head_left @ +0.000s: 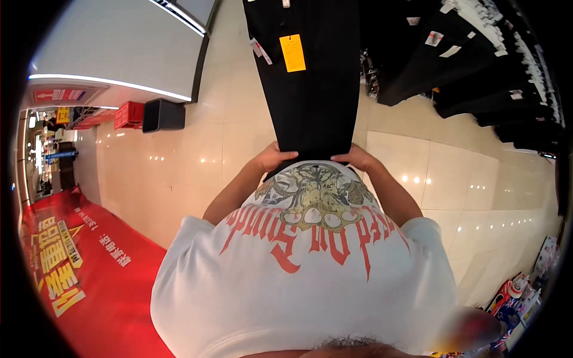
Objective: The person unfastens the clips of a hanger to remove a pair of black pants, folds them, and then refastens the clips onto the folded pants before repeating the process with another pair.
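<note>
A pair of black trousers (310, 101) stretches away from my waist, its near end close to my shirt. My left hand (276, 157) grips the near left corner, thumb on top and fingers tucked underneath. At the near right corner, my right hand (352, 157) is closed on the same cloth in a matching grip. A yellow tag (293, 53) lies on the far part of the trousers, with a narrow white label (261, 52) beside it. The far end runs out of the top of the view.
Racks of black trousers (412, 65) with white hangers stand at the right. A dark bin (163, 115) and a red box (129, 115) sit by the white counter (119, 48) at the left. A red printed cloth (119, 280) covers the lower left.
</note>
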### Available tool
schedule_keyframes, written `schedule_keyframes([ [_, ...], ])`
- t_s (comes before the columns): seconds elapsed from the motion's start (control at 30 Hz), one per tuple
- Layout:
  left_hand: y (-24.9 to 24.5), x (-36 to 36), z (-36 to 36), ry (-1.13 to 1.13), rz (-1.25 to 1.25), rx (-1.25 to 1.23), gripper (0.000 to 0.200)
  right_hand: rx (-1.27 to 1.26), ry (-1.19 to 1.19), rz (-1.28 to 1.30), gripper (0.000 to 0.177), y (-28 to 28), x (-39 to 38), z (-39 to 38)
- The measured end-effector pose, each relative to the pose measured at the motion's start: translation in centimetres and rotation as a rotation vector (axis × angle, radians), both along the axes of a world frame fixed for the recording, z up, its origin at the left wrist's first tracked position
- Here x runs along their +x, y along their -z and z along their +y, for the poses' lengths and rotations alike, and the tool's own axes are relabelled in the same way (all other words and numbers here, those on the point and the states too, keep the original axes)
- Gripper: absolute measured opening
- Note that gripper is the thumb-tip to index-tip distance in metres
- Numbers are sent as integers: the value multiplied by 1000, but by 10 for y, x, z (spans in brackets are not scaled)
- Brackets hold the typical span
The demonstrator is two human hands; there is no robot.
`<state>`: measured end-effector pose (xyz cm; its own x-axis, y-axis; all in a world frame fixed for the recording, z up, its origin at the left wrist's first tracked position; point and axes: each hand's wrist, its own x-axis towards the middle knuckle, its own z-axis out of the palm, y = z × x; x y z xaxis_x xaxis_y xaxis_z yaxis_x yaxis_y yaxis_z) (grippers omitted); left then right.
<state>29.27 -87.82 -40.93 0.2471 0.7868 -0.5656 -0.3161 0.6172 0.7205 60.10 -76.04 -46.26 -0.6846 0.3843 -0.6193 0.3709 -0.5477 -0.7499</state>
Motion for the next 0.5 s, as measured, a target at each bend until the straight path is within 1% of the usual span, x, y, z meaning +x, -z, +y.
schedule_keyframes([
  [0.07, 13, 3, -8, 70, -22, 2, 40, 65, 17, 17, 61, -3, 6, -19],
  [0.13, 10, 10, -14, 101, 33, 11, 42, 99, 55, 22, 59, -18, 7, -40],
  [0.17, 7, 11, -21, 113, 61, 12, 43, 63, 33, 16, 57, -22, 6, -51],
  [0.2, 4, 12, -33, 126, 87, 55, 43, 128, 110, 86, 30, -22, 5, -69],
  [0.27, 5, 13, -52, 148, 136, 153, 45, 206, 130, -8, 37, -17, 5, -99],
  [0.33, 21, 9, -75, 196, 63, 110, 42, 63, 124, -50, 41, -15, 6, -125],
  [0.4, 31, 11, -98, 142, -45, 68, 37, -65, 146, -59, 39, -7, 8, -148],
  [0.47, 32, 20, -121, 61, -65, 34, 34, -102, 160, -72, 35, -5, 11, -169],
  [0.5, 31, 24, -126, 55, -31, 45, 32, -151, 208, -71, 30, -8, 12, -178],
])
